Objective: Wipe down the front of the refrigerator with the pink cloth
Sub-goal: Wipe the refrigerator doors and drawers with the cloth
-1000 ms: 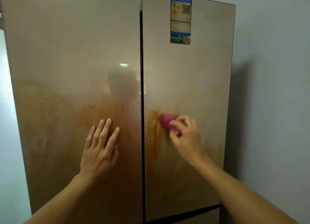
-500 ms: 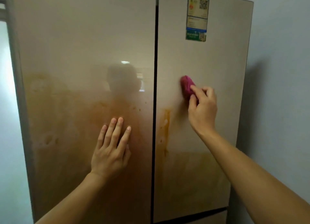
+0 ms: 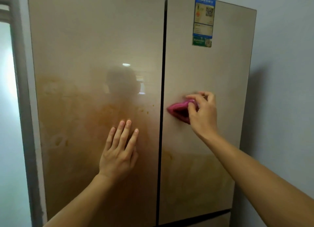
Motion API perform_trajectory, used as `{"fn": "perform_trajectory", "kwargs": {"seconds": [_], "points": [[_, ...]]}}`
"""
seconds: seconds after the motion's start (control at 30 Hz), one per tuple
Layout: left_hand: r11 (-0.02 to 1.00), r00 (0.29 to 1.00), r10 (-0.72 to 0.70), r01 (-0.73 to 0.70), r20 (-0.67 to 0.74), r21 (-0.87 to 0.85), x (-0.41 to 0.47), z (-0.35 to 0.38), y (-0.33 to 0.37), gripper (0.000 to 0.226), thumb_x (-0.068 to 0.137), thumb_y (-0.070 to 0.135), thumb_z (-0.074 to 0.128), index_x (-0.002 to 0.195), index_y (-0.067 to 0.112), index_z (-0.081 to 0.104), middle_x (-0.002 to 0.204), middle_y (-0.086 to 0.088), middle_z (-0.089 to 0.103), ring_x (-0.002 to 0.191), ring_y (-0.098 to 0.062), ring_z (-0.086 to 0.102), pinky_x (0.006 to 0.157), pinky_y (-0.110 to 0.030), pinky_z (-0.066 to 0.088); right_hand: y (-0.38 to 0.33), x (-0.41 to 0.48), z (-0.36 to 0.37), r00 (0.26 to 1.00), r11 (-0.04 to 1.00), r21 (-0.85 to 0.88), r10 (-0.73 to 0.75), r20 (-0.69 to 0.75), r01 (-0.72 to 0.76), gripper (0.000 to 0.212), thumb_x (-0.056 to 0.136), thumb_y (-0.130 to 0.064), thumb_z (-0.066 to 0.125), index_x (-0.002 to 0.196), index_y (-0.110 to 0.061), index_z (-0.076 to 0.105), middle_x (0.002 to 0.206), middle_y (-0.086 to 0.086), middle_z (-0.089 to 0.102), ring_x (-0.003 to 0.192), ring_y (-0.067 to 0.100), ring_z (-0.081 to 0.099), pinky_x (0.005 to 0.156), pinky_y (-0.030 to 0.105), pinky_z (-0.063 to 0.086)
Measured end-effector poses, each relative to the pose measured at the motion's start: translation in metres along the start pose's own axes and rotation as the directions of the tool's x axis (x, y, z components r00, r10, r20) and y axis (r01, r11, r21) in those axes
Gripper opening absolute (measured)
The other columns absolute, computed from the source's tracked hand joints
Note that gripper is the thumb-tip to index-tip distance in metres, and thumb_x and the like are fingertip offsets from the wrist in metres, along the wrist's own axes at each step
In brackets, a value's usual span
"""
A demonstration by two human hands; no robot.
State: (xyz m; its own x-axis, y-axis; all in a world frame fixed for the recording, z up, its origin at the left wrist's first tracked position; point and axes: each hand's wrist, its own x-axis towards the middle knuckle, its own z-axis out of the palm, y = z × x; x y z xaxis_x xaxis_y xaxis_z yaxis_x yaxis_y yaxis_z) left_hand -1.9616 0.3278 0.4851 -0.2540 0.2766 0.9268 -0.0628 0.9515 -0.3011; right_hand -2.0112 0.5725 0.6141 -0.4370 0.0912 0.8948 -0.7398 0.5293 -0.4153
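Right hand (image 3: pixel 203 114) pinching the pink cloth (image 3: pixel 179 110) against the right door (image 3: pixel 203 73) of the fridge, fingers curled tight around its right end, thumb and forefinger closed on the fabric. Cloth bunched, pointing left, tip just beside the dark gap (image 3: pixel 162 90) between the 2 doors. Lower and further left than 0.5 s ago, when held upright higher on the door; back near the height seen 1.0 s ago. Orange streak by the gap, plain in both earlier frames, now gone from that spot; only faint yellowish haze across the lower part of the right door.

Left hand (image 3: pixel 119 152) flat on the left door (image 3: pixel 95 56), fingers straight and close together, holding nothing, same placing as before. Brown-orange smear (image 3: pixel 95 121) spread around and above it, unchanged, with a few specks (image 3: pixel 144 110) near the gap. Dim reflection of a head above the fingertips.

Label (image 3: pixel 203 21) high on the right door, blue-edged with a green strip beneath. Grey wall (image 3: pixel 285 73) to the right, pale frame (image 3: pixel 18 73) at the left.
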Motion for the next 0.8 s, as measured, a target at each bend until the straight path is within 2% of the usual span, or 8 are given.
{"fn": "perform_trajectory", "kwargs": {"seconds": [0.13,0.2,0.3,0.4,0.47,0.53,0.6,0.8], "points": [[1.0,1.0,0.007,-0.007,0.005,0.002,0.0,0.0,-0.001,0.053,0.092,0.025,0.043,0.142,0.007,0.043,0.154,-0.021,0.031,0.145,-0.036,0.024,0.117,-0.053,0.022,0.006,-0.047,0.03,0.986,0.978,-0.126,-0.166,0.0,0.165,0.036,0.087,-0.03,0.064,0.119,-0.013,0.063,0.123,0.012,0.044,0.112,0.021,0.039,0.095,0.02,0.033],[1.0,1.0,0.005,-0.005,0.009,-0.003,0.0,-0.001,-0.001,0.053,0.092,0.024,0.043,0.142,0.007,0.045,0.153,-0.022,0.032,0.145,-0.036,0.024,0.117,-0.053,0.023,0.019,-0.07,0.036,0.963,0.943,-0.194,-0.269,0.028,0.269,0.042,0.081,-0.02,0.071,0.12,-0.011,0.063,0.12,0.013,0.049,0.11,0.023,0.042,0.092,0.022,0.038],[1.0,1.0,0.009,-0.009,0.014,-0.024,0.0,-0.003,-0.001,0.052,0.092,0.024,0.044,0.141,0.007,0.046,0.153,-0.021,0.033,0.145,-0.036,0.025,0.117,-0.053,0.023,0.033,-0.104,0.032,0.895,0.89,-0.189,-0.362,0.262,0.415,0.044,0.072,-0.005,0.072,0.115,-0.013,0.066,0.114,0.01,0.056,0.107,0.025,0.048,0.086,0.034,0.051],[0.999,0.999,0.016,-0.014,0.038,-0.051,0.0,-0.009,-0.003,0.051,0.092,0.023,0.046,0.14,0.007,0.048,0.153,-0.021,0.032,0.145,-0.035,0.025,0.116,-0.053,0.026,0.024,-0.108,0.018,0.786,0.905,0.001,-0.371,0.494,0.426,0.031,0.073,-0.015,0.07,0.105,-0.018,0.068,0.102,0.002,0.057,0.095,0.02,0.055,0.078,0.037,0.053],[0.997,0.996,0.033,-0.027,0.078,-0.073,0.0,-0.016,-0.006,0.05,0.091,0.022,0.048,0.139,0.007,0.05,0.154,-0.02,0.031,0.145,-0.034,0.025,0.115,-0.053,0.027,-0.002,-0.077,0.009,0.859,0.945,0.079,-0.322,0.397,0.318,0.031,0.072,-0.022,0.065,0.103,-0.021,0.067,0.097,0.0,0.059,0.089,0.018,0.058,0.077,0.035,0.051],[0.996,0.994,0.041,-0.032,0.106,-0.082,-0.001,-0.025,-0.011,0.049,0.091,0.023,0.047,0.137,0.008,0.052,0.153,-0.021,0.032,0.145,-0.035,0.025,0.115,-0.053,0.026,-0.031,-0.026,0.003,0.965,0.973,0.051,-0.23,0.122,0.226,0.031,0.073,-0.025,0.066,0.103,-0.022,0.062,0.096,-0.002,0.061,0.086,0.015,0.057,0.073,0.03,0.047],[0.997,0.995,-0.001,0.01,0.103,-0.08,-0.006,-0.035,-0.02,0.047,0.091,0.024,0.044,0.135,0.008,0.053,0.152,-0.022,0.034,0.144,-0.036,0.026,0.116,-0.053,0.024,-0.053,0.016,0.007,0.984,0.986,-0.013,-0.169,-0.048,0.168,0.026,0.078,-0.026,0.066,0.102,-0.022,0.056,0.099,-0.003,0.057,0.091,0.016,0.053,0.072,0.029,0.042],[0.993,0.989,-0.121,0.122,0.08,0.003,-0.042,-0.057,-0.071,0.048,0.093,0.026,0.041,0.138,0.011,0.044,0.15,-0.023,0.034,0.143,-0.038,0.026,0.119,-0.05,0.016,-0.044,-0.048,0.063,0.976,0.952,-0.216,-0.218,0.008,0.215,0.03,0.082,-0.015,0.063,0.111,-0.015,0.057,0.107,0.01,0.051,0.098,0.028,0.046,0.079,0.037,0.045]]}}
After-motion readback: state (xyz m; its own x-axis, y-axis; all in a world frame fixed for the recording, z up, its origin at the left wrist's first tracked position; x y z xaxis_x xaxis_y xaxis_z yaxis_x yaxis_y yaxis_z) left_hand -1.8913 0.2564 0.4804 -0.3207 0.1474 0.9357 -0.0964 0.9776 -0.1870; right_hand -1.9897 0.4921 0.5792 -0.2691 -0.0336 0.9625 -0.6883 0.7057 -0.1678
